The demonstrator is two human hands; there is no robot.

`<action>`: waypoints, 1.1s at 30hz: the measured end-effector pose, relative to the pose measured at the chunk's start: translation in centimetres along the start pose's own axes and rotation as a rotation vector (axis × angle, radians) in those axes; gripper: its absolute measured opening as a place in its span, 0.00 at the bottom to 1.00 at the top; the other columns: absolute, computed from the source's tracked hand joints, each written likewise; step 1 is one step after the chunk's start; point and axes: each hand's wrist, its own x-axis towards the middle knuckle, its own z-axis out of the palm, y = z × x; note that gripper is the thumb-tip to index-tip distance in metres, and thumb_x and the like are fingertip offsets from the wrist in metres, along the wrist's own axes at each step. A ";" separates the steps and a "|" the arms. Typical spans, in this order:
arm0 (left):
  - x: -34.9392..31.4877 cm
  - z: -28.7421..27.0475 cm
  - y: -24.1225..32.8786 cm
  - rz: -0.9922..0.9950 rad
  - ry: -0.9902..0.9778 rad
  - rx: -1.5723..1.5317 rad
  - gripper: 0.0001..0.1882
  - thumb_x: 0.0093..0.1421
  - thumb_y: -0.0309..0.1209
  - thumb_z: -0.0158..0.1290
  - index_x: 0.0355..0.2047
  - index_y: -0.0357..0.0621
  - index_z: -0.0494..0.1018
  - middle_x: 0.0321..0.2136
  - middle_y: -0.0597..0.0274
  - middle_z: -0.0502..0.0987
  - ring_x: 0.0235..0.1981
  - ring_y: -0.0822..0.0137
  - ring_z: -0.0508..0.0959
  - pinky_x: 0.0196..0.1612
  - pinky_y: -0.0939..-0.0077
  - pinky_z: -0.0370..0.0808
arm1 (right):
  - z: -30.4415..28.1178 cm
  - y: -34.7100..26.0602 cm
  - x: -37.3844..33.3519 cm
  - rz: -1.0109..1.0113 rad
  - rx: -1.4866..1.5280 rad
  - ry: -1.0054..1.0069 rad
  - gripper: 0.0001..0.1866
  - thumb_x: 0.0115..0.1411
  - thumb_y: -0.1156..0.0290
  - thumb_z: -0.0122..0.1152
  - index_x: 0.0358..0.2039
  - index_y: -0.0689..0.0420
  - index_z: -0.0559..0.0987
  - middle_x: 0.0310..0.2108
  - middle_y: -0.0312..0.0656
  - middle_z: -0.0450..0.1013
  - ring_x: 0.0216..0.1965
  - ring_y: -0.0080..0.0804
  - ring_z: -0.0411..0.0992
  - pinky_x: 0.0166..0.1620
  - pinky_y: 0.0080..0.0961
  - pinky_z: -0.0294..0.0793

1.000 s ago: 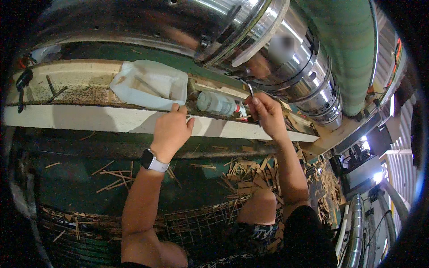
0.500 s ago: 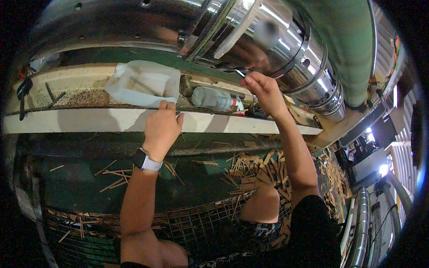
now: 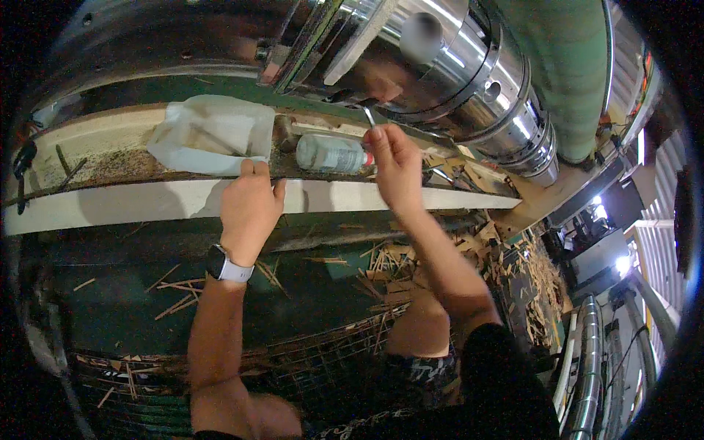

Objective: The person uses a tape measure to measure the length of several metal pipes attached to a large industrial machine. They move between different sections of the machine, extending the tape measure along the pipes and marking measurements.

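My left hand [image 3: 251, 205] rests on the cream ledge [image 3: 161, 200], its thumb apart from the other fingers. Its fingertips reach the lower edge of a cut-open white plastic jug [image 3: 227, 116], which lies in the trough behind the ledge. A thin metal rod-like tool [image 3: 369, 115] is pinched between the thumb and fingers of my right hand [image 3: 397, 165]. The rod's far end points up toward the underside of a shiny metal cylinder [image 3: 469, 59]; whether it touches I cannot tell. Beside my right hand lies a clear bottle [image 3: 331, 154] with a red band near its neck.
A large dark roller [image 3: 147, 44] spans the back left. To the right are a green roller [image 3: 568, 81] and metal pipes [image 3: 589, 352]. Loose tools [image 3: 455, 176] lie in the trough's right end. Wood strips [image 3: 396, 260] litter the area below the ledge, above a wire mesh [image 3: 293, 359].
My right hand has moved left and slightly down, with the rod still pinched and now farther from the cylinder. The whole view has shifted a little; my left hand stays at the ledge.
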 end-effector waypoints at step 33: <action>-0.4 -3.2 -6.7 -0.140 0.096 0.303 0.22 0.43 0.45 0.56 0.29 0.38 0.67 0.35 0.52 0.69 0.28 0.52 0.74 0.25 0.66 0.71 | 9.2 -5.1 0.0 0.569 1.716 0.028 0.30 0.53 0.33 0.31 0.31 0.49 0.60 0.22 0.37 0.58 0.19 0.30 0.59 0.15 0.29 0.65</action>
